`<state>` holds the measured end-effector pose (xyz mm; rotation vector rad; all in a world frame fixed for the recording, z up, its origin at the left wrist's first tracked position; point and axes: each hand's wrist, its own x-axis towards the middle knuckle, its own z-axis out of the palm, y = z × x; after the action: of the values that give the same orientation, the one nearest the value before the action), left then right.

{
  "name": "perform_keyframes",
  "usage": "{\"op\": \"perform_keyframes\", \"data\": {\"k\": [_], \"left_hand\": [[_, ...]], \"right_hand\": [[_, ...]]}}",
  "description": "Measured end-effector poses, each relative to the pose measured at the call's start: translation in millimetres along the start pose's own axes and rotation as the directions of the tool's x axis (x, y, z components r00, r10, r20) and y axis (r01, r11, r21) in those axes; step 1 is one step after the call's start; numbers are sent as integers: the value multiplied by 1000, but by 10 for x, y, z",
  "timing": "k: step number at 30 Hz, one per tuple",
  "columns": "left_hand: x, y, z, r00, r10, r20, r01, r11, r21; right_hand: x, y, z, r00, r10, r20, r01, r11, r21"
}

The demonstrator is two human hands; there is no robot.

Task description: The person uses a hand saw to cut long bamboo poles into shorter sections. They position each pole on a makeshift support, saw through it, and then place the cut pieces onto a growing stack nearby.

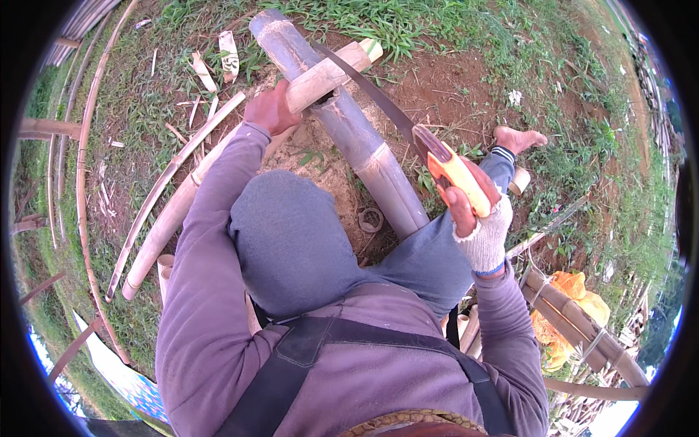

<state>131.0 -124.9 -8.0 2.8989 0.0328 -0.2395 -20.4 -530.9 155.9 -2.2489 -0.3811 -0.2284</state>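
Observation:
A short, pale length of bamboo [314, 86] lies crosswise over a thick grey bamboo pole [368, 149]. My left hand [271, 109] is closed on the near left end of that piece, its fingers partly hidden. In my right hand [483, 227], which wears a white fingerless glove, is the orange handle of a handsaw [395, 116]. The long dark blade slants up and to the left, crossing the bamboo piece near its far end. A dark notch or hole shows in the pole just under the piece. My bent legs flank the pole's near end.
Split bamboo strips [172, 169] and a longer bamboo stick [164, 227] lie at left. A bare foot [520, 139] rests on the soil at right. Tied bamboo poles [575, 320] and a yellow-orange sack [582, 295] are at lower right. Chips lie at upper left.

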Motion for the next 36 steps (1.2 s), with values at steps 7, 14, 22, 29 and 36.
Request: {"op": "perform_keyframes", "data": {"k": [7,14,22,29,36], "left_hand": [[-11,-19,154,997,8,-79,-12,999,-47],[221,-429,-13,931,132,340,-29,956,-291],[-116,32,239,953,81,-293,-77,997,24],[152,-135,-47,987,78,142,-54,984,-170],[86,33,-62,988,11,156,-2,998,-59]], "right_hand": [[-176,523,190,871,437,-225,-291,827,481],[-110,593,570,913,382,-145,-273,836,476],[214,415,760,962,266,-59,-223,895,387],[291,468,970,986,162,-36,-138,921,364],[277,482,915,996,85,-17,-78,967,243]]}}
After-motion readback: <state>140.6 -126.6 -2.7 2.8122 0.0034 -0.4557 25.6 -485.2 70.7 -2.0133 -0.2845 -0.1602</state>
